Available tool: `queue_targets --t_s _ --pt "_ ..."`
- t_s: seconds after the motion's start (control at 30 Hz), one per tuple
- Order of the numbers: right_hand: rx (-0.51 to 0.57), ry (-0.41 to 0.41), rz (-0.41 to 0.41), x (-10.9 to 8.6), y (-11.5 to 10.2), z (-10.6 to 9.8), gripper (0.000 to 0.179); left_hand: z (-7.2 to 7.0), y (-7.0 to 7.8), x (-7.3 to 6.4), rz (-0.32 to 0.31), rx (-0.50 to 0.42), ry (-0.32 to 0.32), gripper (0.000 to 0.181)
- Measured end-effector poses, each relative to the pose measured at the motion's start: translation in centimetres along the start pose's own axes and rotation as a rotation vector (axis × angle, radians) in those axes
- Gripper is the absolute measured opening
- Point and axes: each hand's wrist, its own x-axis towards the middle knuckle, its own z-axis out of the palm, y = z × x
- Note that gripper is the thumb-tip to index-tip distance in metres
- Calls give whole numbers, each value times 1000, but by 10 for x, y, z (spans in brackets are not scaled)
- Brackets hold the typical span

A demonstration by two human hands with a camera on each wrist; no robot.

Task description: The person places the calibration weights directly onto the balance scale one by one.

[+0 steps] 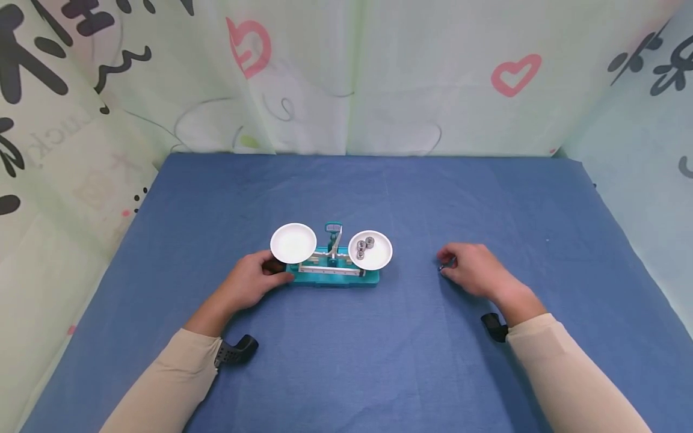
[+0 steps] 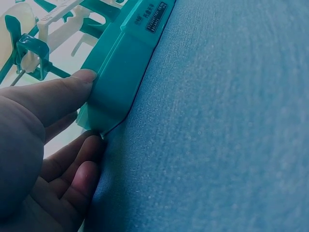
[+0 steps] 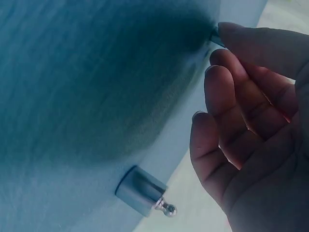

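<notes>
Sleeves (image 1: 168,382) crossed the head view's bottom, the left hand (image 1: 250,279) gripping the central balance (image 1: 331,272) by its left end, the right hand (image 1: 479,270) pinching a metal piece (image 1: 441,267) farther right; the left wrist view had the balance upper left, the right wrist view a knobbed weight (image 3: 140,190) lower centre.

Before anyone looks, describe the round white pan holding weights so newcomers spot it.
On the blue cloth stands a teal plastic balance. Its right side bears a round white pan; unlike the matching left pan, it holds small silvery metal weights.
</notes>
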Motion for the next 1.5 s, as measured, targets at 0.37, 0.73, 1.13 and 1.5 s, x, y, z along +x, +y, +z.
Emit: queue_targets --t_s 0.37,0.73,1.13,1.5 --pt "34 56 -24 -1 -11 -6 13 0 1 1 5 -6 3 36" --pt "55 182 -170 -4 -45 -22 10 0 1 3 -2 6 8 37" --pt "103 239 -304 3 -83 -24 7 0 0 2 9 0 6 36" --pt "109 222 -354 11 -102 -12 7 2 -3 3 28 -16 3 36"
